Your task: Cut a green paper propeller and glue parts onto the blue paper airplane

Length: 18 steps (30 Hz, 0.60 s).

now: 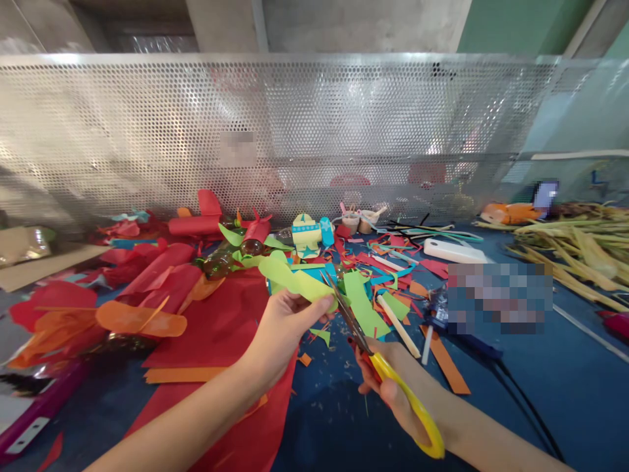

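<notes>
- Grip of the left hand (287,324): closed, thumb and fingers pinching the near edge of a yellow-green cutout (295,280) toward its right end.
- Grip of the right hand (388,380): wrapped round the handles of one pair of scissors (381,366), whose blades point far and left; they look slightly parted and meet the cutout's right end.
- One cutout is held, over the middle of the bench (324,419): long, flat, thin, matt and plain, with rounded lobes along its edge and a broad left end.
- One yellow-green offcut (362,305) lies just right of the scissors, angular and larger than the scraps around it.
- One model plane (305,244) stands beyond the cutout, yellow-green with a blue band and blue stars.
- Two small cups (350,223) stand side by side, far and slightly right.
- One pale stick (399,328) and one orange strip (447,360) lie right of the scissors, near a dark blue corded tool (479,345) that is mostly blurred out.
- Red sheeting (211,328) spreads to the left, crossed by one orange band (184,375).
</notes>
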Motion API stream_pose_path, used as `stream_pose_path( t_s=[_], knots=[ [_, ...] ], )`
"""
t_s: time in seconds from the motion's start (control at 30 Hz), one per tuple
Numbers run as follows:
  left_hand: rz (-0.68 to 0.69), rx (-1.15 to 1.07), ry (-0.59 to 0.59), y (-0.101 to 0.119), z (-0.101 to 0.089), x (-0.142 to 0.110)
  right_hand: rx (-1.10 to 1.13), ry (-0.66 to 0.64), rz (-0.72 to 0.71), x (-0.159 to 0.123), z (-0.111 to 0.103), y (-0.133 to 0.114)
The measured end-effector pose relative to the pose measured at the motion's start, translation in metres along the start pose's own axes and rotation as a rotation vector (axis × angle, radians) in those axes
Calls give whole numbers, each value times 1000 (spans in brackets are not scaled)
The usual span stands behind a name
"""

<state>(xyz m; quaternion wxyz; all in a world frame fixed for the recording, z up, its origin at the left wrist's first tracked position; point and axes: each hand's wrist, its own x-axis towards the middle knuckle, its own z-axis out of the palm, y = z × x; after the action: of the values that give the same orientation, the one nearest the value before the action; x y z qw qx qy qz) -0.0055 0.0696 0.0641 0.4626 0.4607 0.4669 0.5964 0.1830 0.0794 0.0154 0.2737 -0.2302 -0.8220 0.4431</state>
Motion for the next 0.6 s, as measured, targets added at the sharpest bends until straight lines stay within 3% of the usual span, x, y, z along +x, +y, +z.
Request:
stream_pose_path(
  t_s=[0.6],
  knots=[
    [-44, 81, -58, 11, -4, 4, -47, 3, 69, -2, -4, 2]
  ],
)
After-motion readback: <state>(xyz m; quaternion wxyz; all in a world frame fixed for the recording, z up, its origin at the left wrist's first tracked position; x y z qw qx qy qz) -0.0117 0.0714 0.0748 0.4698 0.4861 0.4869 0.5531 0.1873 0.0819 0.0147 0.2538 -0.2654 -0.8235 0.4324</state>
